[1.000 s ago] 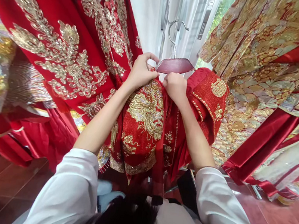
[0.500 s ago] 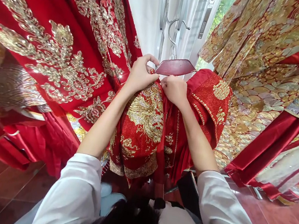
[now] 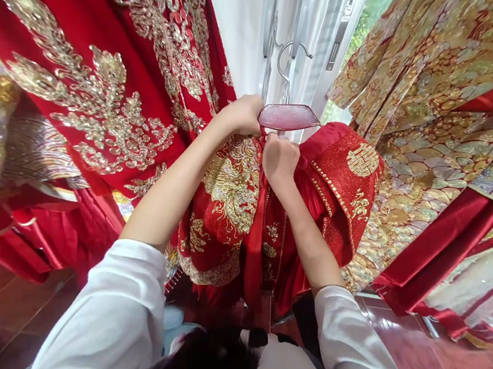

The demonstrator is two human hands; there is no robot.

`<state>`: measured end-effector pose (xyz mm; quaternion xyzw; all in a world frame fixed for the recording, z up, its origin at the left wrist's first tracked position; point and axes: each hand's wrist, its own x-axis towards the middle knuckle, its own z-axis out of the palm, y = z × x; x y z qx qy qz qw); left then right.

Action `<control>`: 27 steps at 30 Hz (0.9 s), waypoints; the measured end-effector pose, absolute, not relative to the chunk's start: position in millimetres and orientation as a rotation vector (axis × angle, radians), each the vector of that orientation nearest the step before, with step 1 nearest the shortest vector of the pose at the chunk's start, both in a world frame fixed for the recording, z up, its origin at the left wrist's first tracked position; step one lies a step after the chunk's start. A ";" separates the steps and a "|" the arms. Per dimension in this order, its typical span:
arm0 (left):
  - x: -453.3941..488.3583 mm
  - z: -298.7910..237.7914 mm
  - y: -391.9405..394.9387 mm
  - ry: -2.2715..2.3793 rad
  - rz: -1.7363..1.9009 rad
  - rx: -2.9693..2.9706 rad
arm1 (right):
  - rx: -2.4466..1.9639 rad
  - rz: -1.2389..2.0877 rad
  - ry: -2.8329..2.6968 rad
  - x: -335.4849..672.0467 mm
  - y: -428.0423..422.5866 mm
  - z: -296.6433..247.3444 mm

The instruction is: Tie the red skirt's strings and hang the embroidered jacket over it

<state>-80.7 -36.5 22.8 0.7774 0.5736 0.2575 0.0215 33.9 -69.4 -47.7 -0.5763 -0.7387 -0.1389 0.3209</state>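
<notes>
A red jacket (image 3: 231,198) with gold embroidery hangs in front of me on a dark red hanger (image 3: 289,117) with a metal hook. My left hand (image 3: 244,114) is closed at the jacket's neck edge, against the left side of the hanger; its fingertips are hidden behind the cloth. Just below the hanger, my right hand (image 3: 280,157) is curled into a fist on the front neck edge of the jacket. A plain red strip (image 3: 257,245) runs down the front beneath that hand. On the right, the jacket's shoulder carries a round gold emblem (image 3: 363,159).
Red gowns with beaded gold patterns (image 3: 113,107) hang close on the left. Gold scale-patterned garments (image 3: 415,149) hang on the right. Behind the hanger stands a white door frame (image 3: 339,43) with a lock plate. Reddish tiles (image 3: 446,366) cover the floor.
My left hand has rolled over, its thumb no longer showing on the jacket front. My right hand has closed tighter and turned upright. The jacket front has shifted slightly left, and the hanger has tilted.
</notes>
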 end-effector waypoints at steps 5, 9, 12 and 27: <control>-80.9 5.4 -45.1 1.548 1.166 2.285 | -1.442 -0.509 -1.902 72.2 -79.4 -34.9; -79.8 -7.2 -43.9 1.413 1.445 2.182 | -1.511 -0.519 -1.754 120.0 -69.6 6.8; -78.3 -9.2 -38.4 1.357 1.563 2.037 | -1.551 -0.113 -2.152 145.3 -45.1 47.0; -84.8 -6.8 -38.0 1.173 1.486 1.866 | -1.519 0.158 -2.485 103.8 40.8 36.0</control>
